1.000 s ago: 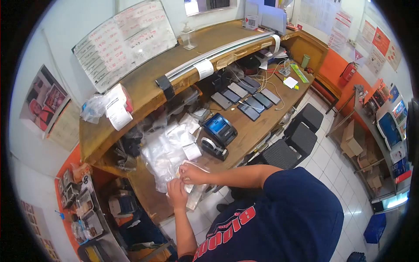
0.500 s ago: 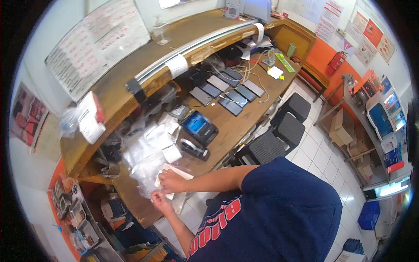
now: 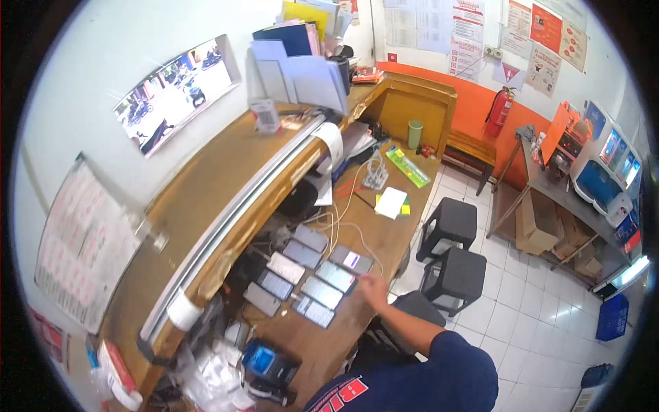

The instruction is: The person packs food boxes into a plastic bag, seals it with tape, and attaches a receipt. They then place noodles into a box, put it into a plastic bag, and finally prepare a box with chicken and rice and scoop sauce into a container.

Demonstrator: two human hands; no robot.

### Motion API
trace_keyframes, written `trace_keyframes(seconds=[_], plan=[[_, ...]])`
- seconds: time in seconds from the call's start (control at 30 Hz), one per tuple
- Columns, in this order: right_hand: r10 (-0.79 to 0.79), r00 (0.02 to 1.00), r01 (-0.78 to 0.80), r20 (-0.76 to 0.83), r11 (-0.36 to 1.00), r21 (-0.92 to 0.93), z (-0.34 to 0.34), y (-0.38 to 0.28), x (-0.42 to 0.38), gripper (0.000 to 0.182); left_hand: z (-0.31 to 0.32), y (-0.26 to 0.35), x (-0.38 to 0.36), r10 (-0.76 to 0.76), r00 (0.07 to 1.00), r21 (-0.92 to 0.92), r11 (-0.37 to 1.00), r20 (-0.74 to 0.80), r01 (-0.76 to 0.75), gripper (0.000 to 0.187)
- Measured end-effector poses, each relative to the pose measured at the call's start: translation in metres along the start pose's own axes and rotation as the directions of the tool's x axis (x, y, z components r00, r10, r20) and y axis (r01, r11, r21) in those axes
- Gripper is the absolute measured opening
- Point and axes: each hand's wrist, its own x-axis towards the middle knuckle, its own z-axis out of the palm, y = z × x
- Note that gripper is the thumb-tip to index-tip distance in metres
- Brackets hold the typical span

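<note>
My right hand (image 3: 373, 291) reaches over the table, its fingertips right at the near end of the phones. Closest to it are a phone with a lit screen (image 3: 351, 260) and a pale-screened phone (image 3: 333, 276). Several more phones lie flat in two rough rows, among them a white phone (image 3: 285, 268) and a dark-edged phone (image 3: 314, 311). The fingers are smeared by motion, and I cannot tell whether they grip anything. My left hand is out of sight.
A card terminal (image 3: 269, 362) and crumpled clear plastic bags (image 3: 213, 374) lie at the near left. Charging cables (image 3: 336, 223) run behind the phones. Farther back are a white paper pad (image 3: 390, 202) and a green cup (image 3: 414, 134). Black stools (image 3: 449, 223) stand beside the table.
The view has swung toward the far end of the table. My right hand has left the plastic bags and white paper and moved over to the phones. My left hand has gone from view.
</note>
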Motion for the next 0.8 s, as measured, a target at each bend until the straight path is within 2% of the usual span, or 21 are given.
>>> trace_keyframes(seconds=[0.03, 0.07, 0.13, 0.2, 0.27, 0.3, 0.37, 0.47, 0.53, 0.6, 0.63, 0.67, 0.73, 0.77, 0.8], plan=[[0.264, 0.959, -0.258, -0.102, 0.964, 0.070, -0.019, 0.029, 0.042, 0.017, 0.024, 0.027, 0.002, 0.010, 0.997, 0.080, 0.997, 0.082, -0.017, 0.025], [0.175, 0.941, -0.201, -0.289, 0.978, -0.063, -0.025, 0.082, 0.080, 0.015, 0.049, 0.090, 0.005, 0.012, 0.986, 0.162, 0.986, 0.164, -0.039, 0.027], [0.068, 0.890, -0.245, -0.451, 0.906, -0.346, -0.048, 0.114, 0.135, 0.013, 0.111, 0.120, 0.016, 0.348, 0.914, -0.115, 0.937, 0.208, -0.330, 0.041], [0.136, 0.871, -0.345, -0.473, 0.854, -0.390, -0.046, 0.146, 0.178, 0.013, 0.164, 0.130, 0.033, 0.331, 0.891, -0.104, 0.944, 0.310, -0.314, 0.025], [0.225, 0.901, -0.370, -0.370, 0.844, -0.387, -0.039, 0.156, 0.204, 0.018, 0.206, 0.179, 0.043, 0.536, 0.794, 0.009, 0.827, 0.287, -0.562, 0.026], [0.226, 0.886, -0.410, -0.404, 0.788, -0.459, -0.033, 0.155, 0.209, 0.020, 0.225, 0.205, 0.045, 0.529, 0.781, -0.100, 0.843, 0.331, -0.528, 0.030], [0.174, 0.873, -0.430, -0.456, 0.716, -0.550, -0.021, 0.156, 0.226, 0.023, 0.263, 0.256, 0.042, 0.517, 0.739, -0.126, 0.846, 0.431, -0.518, 0.037], [0.155, 0.867, -0.444, -0.473, 0.670, -0.596, -0.013, 0.171, 0.233, 0.025, 0.313, 0.277, 0.048, 0.417, 0.740, -0.016, 0.876, 0.528, -0.482, 0.043], [0.167, 0.857, -0.473, -0.488, 0.629, -0.616, -0.005, 0.172, 0.241, 0.026, 0.340, 0.285, 0.049, 0.278, 0.730, -0.080, 0.952, 0.624, -0.294, 0.050], [0.195, 0.855, -0.486, -0.481, 0.628, -0.608, -0.009, 0.164, 0.239, 0.025, 0.349, 0.293, 0.051, 0.203, 0.716, 0.024, 0.956, 0.668, -0.293, 0.054], [0.209, 0.863, -0.483, -0.459, 0.604, -0.634, -0.010, 0.160, 0.238, 0.025, 0.351, 0.308, 0.048, 0.158, 0.745, 0.009, 0.976, 0.648, -0.216, 0.054], [0.171, 0.898, -0.416, -0.406, 0.634, -0.652, -0.009, 0.156, 0.238, 0.025, 0.355, 0.313, 0.046, 0.113, 0.773, -0.011, 0.991, 0.624, -0.136, 0.055], [0.124, 0.935, -0.326, -0.331, 0.665, -0.672, 0.001, 0.147, 0.234, 0.026, 0.360, 0.304, 0.050, 0.120, 0.774, 0.017, 0.986, 0.622, -0.167, 0.055], [0.240, 0.970, -0.234, -0.031, 0.899, -0.371, 0.013, 0.140, 0.232, 0.031, 0.361, 0.311, 0.050, 0.125, 0.767, 0.104, 0.964, 0.629, -0.243, 0.055], [0.229, 0.927, -0.243, 0.295, 0.970, 0.011, 0.025, 0.125, 0.226, 0.038, 0.360, 0.315, 0.050, 0.129, 0.756, 0.194, 0.926, 0.642, -0.323, 0.055]])
